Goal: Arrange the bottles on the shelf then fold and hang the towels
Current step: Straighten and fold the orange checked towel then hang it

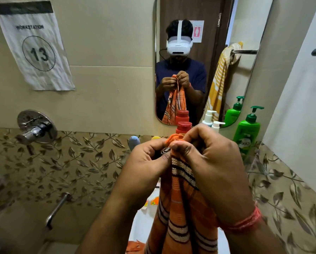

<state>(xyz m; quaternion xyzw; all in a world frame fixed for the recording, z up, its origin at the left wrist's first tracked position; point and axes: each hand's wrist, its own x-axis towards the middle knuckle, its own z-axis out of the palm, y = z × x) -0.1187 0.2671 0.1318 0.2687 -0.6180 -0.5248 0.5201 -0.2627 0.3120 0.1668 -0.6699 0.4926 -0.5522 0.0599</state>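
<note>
Bottles (247, 131) stand behind the towel (183, 198), below the mirror (199, 15).

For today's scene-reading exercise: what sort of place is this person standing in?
Most likely a bathroom. A chrome wall tap sits above leaf-patterned tiles, a wall mirror reflects a towel on a rail, and pump bottles stand below it.

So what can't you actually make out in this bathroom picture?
Head view only:
- Shelf surface: hidden behind both hands, left hand and right hand.
- Orange striped towel: lower part cut off by the bottom edge.
- Red-capped bottle: body hidden by the hands.
- Green pump bottle: label too small to read fully.
</note>
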